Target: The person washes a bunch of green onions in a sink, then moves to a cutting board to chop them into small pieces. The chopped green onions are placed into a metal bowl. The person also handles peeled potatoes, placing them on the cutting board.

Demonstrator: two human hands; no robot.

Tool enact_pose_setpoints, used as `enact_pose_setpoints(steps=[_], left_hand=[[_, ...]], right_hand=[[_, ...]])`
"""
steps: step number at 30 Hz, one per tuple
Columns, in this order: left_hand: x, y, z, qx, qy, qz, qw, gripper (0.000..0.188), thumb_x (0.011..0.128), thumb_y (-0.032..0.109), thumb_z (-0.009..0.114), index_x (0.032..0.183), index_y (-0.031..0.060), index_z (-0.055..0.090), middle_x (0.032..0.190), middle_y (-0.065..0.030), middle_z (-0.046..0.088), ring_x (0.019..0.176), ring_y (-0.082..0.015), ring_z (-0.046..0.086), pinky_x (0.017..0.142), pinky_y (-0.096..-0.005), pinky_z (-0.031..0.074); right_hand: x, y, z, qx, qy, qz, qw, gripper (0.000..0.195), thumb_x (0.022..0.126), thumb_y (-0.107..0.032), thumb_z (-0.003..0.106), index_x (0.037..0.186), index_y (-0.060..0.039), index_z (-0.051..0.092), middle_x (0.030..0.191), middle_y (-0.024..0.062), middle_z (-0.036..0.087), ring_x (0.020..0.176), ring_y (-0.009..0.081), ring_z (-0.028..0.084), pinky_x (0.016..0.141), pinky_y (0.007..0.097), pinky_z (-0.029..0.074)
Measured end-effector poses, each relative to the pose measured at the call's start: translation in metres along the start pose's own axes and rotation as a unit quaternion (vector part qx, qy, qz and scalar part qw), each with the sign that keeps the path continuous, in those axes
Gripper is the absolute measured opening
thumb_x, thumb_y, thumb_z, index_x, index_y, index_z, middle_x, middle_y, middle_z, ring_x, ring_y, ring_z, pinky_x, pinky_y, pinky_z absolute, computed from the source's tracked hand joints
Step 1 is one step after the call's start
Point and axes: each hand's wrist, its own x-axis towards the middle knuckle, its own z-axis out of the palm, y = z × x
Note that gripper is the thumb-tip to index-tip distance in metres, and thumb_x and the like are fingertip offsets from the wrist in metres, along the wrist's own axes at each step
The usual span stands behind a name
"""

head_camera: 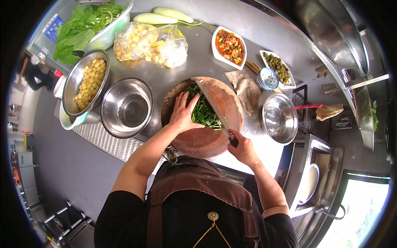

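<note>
A round wooden chopping block [189,144] stands on the metal counter in front of me. Chopped leafy greens [201,113] lie in a heap across its middle. My left hand [184,113] rests on the left side of this heap, fingers spread and thumb toward me. In my right hand [243,147] is the dark handle of a kitchen knife [214,104]. Its broad blade runs up and left along the right edge of the greens, with the tip near the block's far rim. A few small green bits lie right of the blade.
Left of the block are a steel bowl [108,124] and another holding yellowish round pieces [91,82]. Behind are a bag of pale pieces [136,40], long gourds [155,18] and a basin of leaves [107,35]. Rightward sit a cloth [245,90], chopped peppers [229,46] and a steel bowl [279,119].
</note>
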Motion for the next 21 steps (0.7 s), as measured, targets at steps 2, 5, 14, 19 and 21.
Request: enact_pose_setpoints(steps=[2, 5, 14, 19, 21], left_hand=[[-0.003, -0.003, -0.001, -0.012, -0.004, 0.009, 1.000, 0.125, 0.048, 0.044, 0.090, 0.150, 0.0259, 0.019, 0.150, -0.0232, 0.018, 0.139, -0.0464, 0.016, 0.114, -0.0548, 0.018], [-0.003, -0.008, -0.011, -0.022, -0.003, 0.030, 0.999, 0.127, 0.046, 0.046, 0.090, 0.150, 0.0260, 0.020, 0.152, -0.0216, 0.014, 0.140, -0.0464, 0.014, 0.113, -0.0567, 0.017], [0.011, -0.014, -0.010, -0.021, -0.022, 0.097, 0.995, 0.131, 0.041, 0.047, 0.091, 0.150, 0.0267, 0.021, 0.155, -0.0180, 0.008, 0.140, -0.0462, 0.013, 0.113, -0.0597, 0.015], [0.014, 0.010, 0.002, -0.023, -0.011, 0.107, 0.994, 0.120, 0.043, 0.049, 0.089, 0.146, 0.0329, 0.031, 0.154, -0.0180, 0.010, 0.140, -0.0472, 0.013, 0.109, -0.0653, 0.017], [0.017, 0.020, 0.009, -0.015, -0.007, 0.120, 0.993, 0.116, 0.043, 0.051, 0.089, 0.144, 0.0352, 0.035, 0.154, -0.0178, 0.010, 0.139, -0.0486, 0.013, 0.107, -0.0674, 0.018]], right_hand=[[-0.006, 0.001, -0.007, 0.036, 0.003, 0.014, 0.999, 0.052, 0.077, -0.010, 0.063, 0.127, -0.0071, 0.054, 0.076, 0.0154, 0.066, 0.069, 0.0276, 0.068, 0.064, 0.0359, 0.052], [-0.036, -0.004, -0.021, 0.207, -0.020, 0.139, 0.968, 0.047, 0.080, -0.011, 0.062, 0.126, -0.0020, 0.054, 0.070, 0.0059, 0.063, 0.061, 0.0168, 0.063, 0.059, 0.0304, 0.050], [-0.016, 0.068, -0.012, 0.488, -0.010, 0.269, 0.830, 0.013, 0.093, -0.017, 0.056, 0.091, -0.0052, 0.051, 0.063, 0.0035, 0.051, 0.044, 0.0130, 0.048, 0.041, 0.0255, 0.040], [0.002, 0.062, 0.006, 0.508, -0.131, 0.261, 0.811, 0.011, 0.092, -0.016, 0.057, 0.091, -0.0071, 0.051, 0.064, 0.0030, 0.050, 0.045, 0.0134, 0.048, 0.041, 0.0255, 0.040], [0.006, 0.051, 0.014, 0.487, -0.160, 0.244, 0.823, 0.011, 0.091, -0.014, 0.058, 0.091, -0.0050, 0.051, 0.064, 0.0032, 0.052, 0.046, 0.0130, 0.051, 0.043, 0.0256, 0.043]])
